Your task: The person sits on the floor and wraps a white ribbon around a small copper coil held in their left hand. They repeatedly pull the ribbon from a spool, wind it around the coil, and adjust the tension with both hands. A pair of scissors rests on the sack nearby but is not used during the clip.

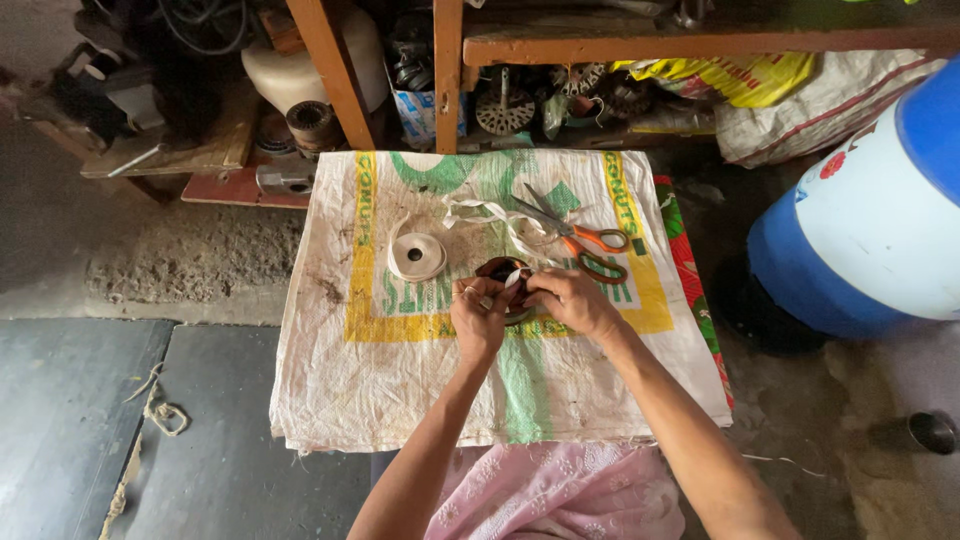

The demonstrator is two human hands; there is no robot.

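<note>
My left hand [478, 318] and my right hand [568, 298] meet over a dark brown ring-shaped coil [497, 270] on a white woven sack [400, 380]. Both hands grip the coil, and a strip of white tape [514, 278] runs between my fingers onto it. The loose tape [480, 210] trails back across the sack. A roll of white tape [416, 256] lies flat to the left of my hands. Scissors with orange and green handles [585, 242] lie just beyond my right hand.
A blue and white plastic drum [880, 220] stands at the right. Wooden shelf legs [335, 70] and shelves with metal parts, coils and bags sit behind the sack. A knotted cord [160, 412] lies on the floor at left, a small metal cup [932, 432] at far right.
</note>
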